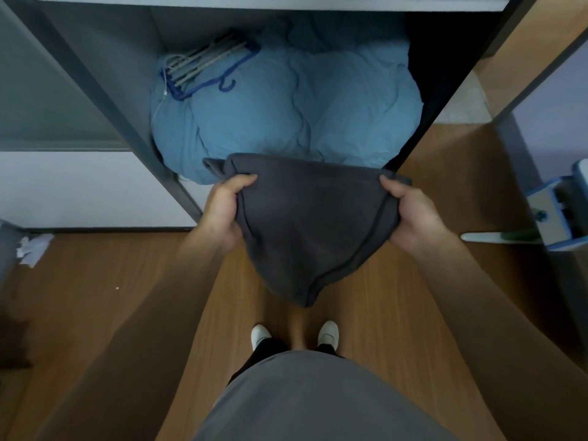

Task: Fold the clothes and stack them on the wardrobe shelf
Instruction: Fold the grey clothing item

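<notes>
A dark grey garment (305, 224) hangs folded between my two hands, in front of the open wardrobe. My left hand (224, 211) grips its left edge with the thumb on top. My right hand (413, 214) grips its right edge the same way. The cloth sags to a point below my hands, above the floor. A white wardrobe shelf (270, 3) shows at the very top of the view.
The wardrobe's lower compartment holds a bulky blue duvet (286, 113) with a bundle of hangers (203, 66) on it. Dark wardrobe frame posts (105, 100) stand on both sides. A blue and white object (553, 211) sits at the right. Crumpled paper (33, 248) lies on the wooden floor.
</notes>
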Tool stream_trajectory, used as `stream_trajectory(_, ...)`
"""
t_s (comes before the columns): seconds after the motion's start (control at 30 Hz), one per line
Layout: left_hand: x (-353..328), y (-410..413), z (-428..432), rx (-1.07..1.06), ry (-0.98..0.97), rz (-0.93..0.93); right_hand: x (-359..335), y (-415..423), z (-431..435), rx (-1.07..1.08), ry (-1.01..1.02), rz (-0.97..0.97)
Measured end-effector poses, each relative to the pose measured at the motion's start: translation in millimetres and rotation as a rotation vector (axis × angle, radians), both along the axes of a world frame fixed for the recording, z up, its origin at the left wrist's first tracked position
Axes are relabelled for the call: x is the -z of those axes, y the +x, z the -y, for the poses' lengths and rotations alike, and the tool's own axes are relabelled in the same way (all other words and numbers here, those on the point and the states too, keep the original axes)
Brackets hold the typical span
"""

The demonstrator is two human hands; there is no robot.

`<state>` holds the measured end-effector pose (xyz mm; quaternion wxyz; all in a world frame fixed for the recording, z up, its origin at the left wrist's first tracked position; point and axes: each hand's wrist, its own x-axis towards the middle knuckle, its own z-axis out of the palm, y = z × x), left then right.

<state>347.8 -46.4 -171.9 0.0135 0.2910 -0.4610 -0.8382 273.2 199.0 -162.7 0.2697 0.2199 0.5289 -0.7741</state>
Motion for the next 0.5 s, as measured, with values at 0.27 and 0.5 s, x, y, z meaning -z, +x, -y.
stream_trajectory(0.27,-16.0,-8.7,-6.8,0.076,0.246,-0.028,21.6,35.7,25.1,-0.151,-0.315,-0.108)
stream_trajectory(0.5,7.4,4.8,29.3,-0.013,0.279,-0.159,9.8,25.3,31.7,-0.146,-0.245,-0.241)
